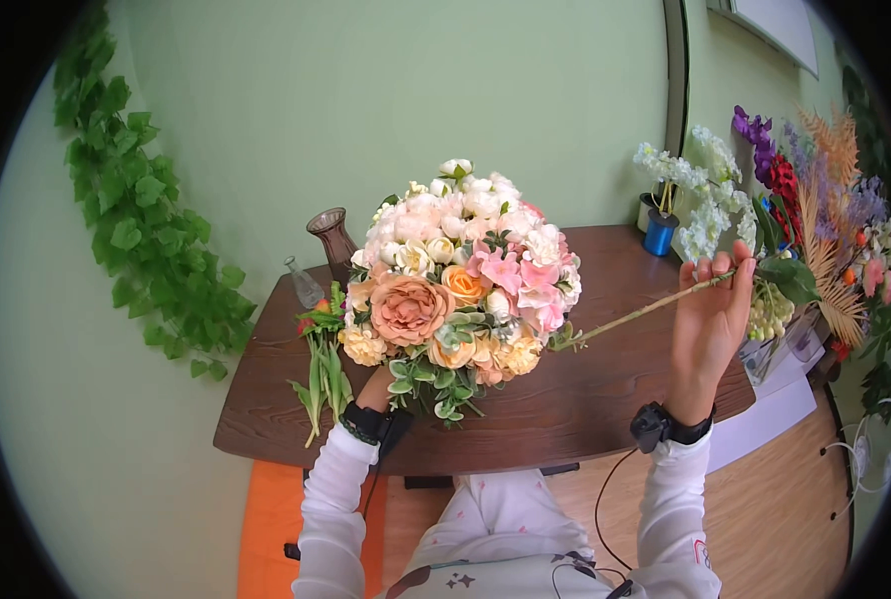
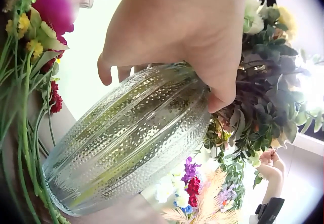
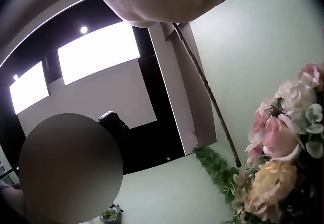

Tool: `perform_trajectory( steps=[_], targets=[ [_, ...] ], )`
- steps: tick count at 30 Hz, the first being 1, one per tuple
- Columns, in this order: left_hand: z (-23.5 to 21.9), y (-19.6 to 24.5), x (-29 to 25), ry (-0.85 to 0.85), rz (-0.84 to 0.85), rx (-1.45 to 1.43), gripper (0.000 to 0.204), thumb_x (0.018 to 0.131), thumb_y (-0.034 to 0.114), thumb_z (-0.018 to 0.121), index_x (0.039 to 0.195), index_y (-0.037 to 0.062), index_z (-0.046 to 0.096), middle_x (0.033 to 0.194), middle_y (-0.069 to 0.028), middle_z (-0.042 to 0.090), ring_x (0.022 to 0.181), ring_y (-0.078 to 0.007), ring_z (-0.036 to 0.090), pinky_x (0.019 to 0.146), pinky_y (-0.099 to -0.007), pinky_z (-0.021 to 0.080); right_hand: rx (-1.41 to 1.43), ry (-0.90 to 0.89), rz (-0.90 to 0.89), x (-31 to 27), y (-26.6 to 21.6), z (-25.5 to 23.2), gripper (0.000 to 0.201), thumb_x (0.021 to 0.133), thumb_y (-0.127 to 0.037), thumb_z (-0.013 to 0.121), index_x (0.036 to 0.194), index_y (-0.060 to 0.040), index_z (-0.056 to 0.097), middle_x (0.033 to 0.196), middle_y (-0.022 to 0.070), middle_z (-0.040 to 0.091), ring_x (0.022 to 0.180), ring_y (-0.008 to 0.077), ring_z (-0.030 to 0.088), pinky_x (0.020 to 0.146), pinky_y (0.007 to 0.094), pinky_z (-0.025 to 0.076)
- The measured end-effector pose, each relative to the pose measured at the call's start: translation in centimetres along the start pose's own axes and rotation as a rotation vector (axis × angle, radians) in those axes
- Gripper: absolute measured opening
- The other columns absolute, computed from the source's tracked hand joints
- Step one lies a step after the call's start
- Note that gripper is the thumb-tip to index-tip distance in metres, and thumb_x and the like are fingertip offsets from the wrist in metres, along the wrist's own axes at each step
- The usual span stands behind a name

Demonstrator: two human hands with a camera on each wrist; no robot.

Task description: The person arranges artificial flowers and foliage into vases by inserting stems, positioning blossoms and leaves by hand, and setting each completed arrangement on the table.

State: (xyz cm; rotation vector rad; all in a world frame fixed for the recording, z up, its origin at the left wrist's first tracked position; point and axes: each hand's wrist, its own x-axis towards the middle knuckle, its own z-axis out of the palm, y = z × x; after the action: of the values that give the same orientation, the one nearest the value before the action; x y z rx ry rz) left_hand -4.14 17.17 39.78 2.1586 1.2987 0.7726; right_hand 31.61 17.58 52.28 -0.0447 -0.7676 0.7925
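Observation:
A big round bouquet (image 1: 465, 245) of peach, pink, white and yellow flowers stands before me over the table. Beneath the blooms, my left hand (image 2: 177, 26) grips the neck of a clear ribbed glass vase (image 2: 126, 138), with green stems showing through the glass. In the head view the flowers hide the vase and most of that hand. My right hand (image 1: 710, 324), raised to the right of the bouquet, pinches a long flower stem (image 1: 630, 316). The stem's bare end points left at the bouquet's lower right side; a green leaf (image 1: 790, 280) and pale green berries (image 1: 768, 311) show beyond the hand.
On the dark wooden table (image 1: 605, 409), loose tulip-like stems (image 1: 323, 374) lie left of the bouquet. A brown glass vase (image 1: 332, 240) and a small clear vase (image 1: 303, 285) stand behind them. A blue pot (image 1: 661, 233) and many mixed flowers (image 1: 840, 210) are at right.

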Motion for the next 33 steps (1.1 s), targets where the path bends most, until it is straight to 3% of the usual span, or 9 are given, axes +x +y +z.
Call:
perform_trajectory(
  steps=[15,17,20,22,25,26,27,29,33],
  targets=[
    [-4.6,-0.3,-2.9,-0.052,-0.144,0.065,0.037,0.081,0.022,0.057,0.11,-0.0004,0.052,0.105,-0.0144,0.059,0.1,-0.029,0.055,0.085,-0.0333,0.042,0.049,0.151,-0.069,0.9,1.5,0.8,0.028,0.092,-0.03,0.045,0.109,-0.0079,0.047,0.08,-0.0019,0.048,0.075,0.0087,0.045,0.076,0.0276,0.035],
    [-6.4,1.3,-4.5,-0.085,-0.23,0.104,0.035,0.081,0.022,0.057,0.108,0.0005,0.054,0.1,-0.0131,0.062,0.094,-0.0247,0.058,0.082,-0.0324,0.044,0.063,0.159,-0.082,1.1,1.9,1.0,0.028,0.093,-0.03,0.045,0.11,-0.0078,0.047,0.08,-0.002,0.048,0.075,0.0083,0.045,0.077,0.0276,0.035],
    [-8.2,4.0,-6.3,0.033,-0.347,0.071,0.027,0.083,0.017,0.055,0.103,-0.0002,0.055,0.094,-0.0105,0.063,0.089,-0.0181,0.06,0.078,-0.0295,0.045,0.098,0.155,-0.098,1.3,2.4,0.8,0.027,0.093,-0.029,0.044,0.109,-0.008,0.048,0.08,-0.0023,0.047,0.075,0.0077,0.044,0.077,0.0276,0.036],
    [-8.9,6.4,-6.7,0.472,-0.344,0.017,0.016,0.083,0.009,0.053,0.095,-0.0017,0.055,0.087,-0.0073,0.062,0.083,-0.0134,0.058,0.074,-0.0267,0.044,0.137,0.167,-0.115,1.4,2.7,0.5,0.026,0.093,-0.029,0.044,0.109,-0.0081,0.047,0.079,-0.0024,0.047,0.075,0.0077,0.044,0.076,0.0274,0.037],
    [-8.4,10.2,-5.9,0.858,-0.034,0.277,0.008,0.082,0.002,0.049,0.088,-0.0004,0.054,0.082,-0.0065,0.058,0.079,-0.0142,0.055,0.071,-0.0251,0.042,0.148,0.214,-0.113,1.4,3.1,0.2,0.026,0.093,-0.029,0.044,0.108,-0.008,0.047,0.079,-0.0023,0.046,0.074,0.0078,0.044,0.076,0.0275,0.037],
    [-8.2,11.0,-5.9,0.868,0.06,0.356,0.014,0.079,0.009,0.055,0.092,0.0026,0.055,0.094,-0.0096,0.057,0.09,-0.0215,0.054,0.076,-0.0294,0.042,0.146,0.212,-0.11,1.5,3.3,-0.2,0.027,0.093,-0.029,0.043,0.109,-0.0077,0.046,0.079,-0.0021,0.046,0.074,0.0082,0.044,0.076,0.028,0.036],
    [-8.0,11.8,-5.7,0.873,0.052,0.359,0.014,0.079,0.009,0.055,0.092,0.0026,0.055,0.094,-0.0096,0.057,0.09,-0.0215,0.054,0.076,-0.0294,0.042,0.15,0.209,-0.102,1.4,3.4,-0.5,0.027,0.093,-0.029,0.043,0.109,-0.0077,0.046,0.079,-0.0021,0.046,0.074,0.0082,0.044,0.076,0.028,0.036],
    [-7.8,13.2,-4.7,0.715,0.407,0.724,0.034,0.076,0.026,0.06,0.103,0.0075,0.055,0.111,-0.011,0.055,0.104,-0.0294,0.047,0.084,-0.0383,0.037,0.132,0.218,-0.093,1.4,3.7,-0.8,0.027,0.094,-0.03,0.043,0.108,-0.0075,0.046,0.078,-0.0019,0.046,0.074,0.009,0.043,0.076,0.0284,0.036],
    [-6.9,13.8,-3.3,0.558,0.466,0.822,0.054,0.073,0.044,0.059,0.115,0.0123,0.052,0.123,-0.0095,0.05,0.113,-0.0319,0.04,0.091,-0.0454,0.03,0.147,0.216,-0.064,1.5,3.7,-1.0,0.026,0.094,-0.029,0.042,0.107,-0.0074,0.045,0.078,-0.0019,0.046,0.074,0.0096,0.043,0.076,0.0285,0.035]
  ],
)
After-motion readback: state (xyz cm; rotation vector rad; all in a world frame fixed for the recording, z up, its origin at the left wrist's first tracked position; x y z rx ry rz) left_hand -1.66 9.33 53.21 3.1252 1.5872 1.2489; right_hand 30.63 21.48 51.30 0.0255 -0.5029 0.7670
